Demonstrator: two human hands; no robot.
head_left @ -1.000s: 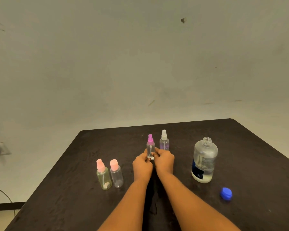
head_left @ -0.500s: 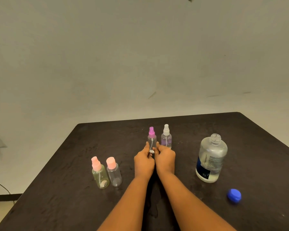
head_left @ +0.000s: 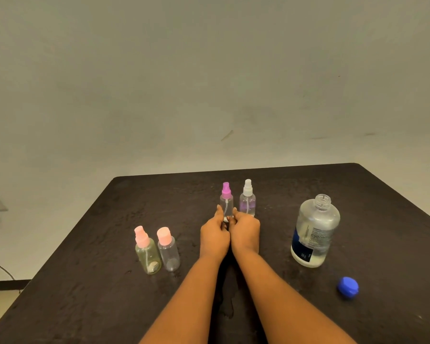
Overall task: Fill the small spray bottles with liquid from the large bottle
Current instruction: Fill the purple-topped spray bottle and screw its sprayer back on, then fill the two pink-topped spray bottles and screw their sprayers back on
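At table (head_left: 104,244) centre, left hand (head_left: 214,235) and right hand (head_left: 245,231) both pinching magenta-capped spray bottle (head_left: 226,201); its base hidden behind them

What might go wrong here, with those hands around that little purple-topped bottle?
1. The large bottle stands uncapped, its blue cap lying apart on the table; a knock could tip it and spill the liquid.
2. The left hand and right hand touch the purple-capped spray bottle low down. It stands close beside the white-capped spray bottle, so a nudge might topple either.
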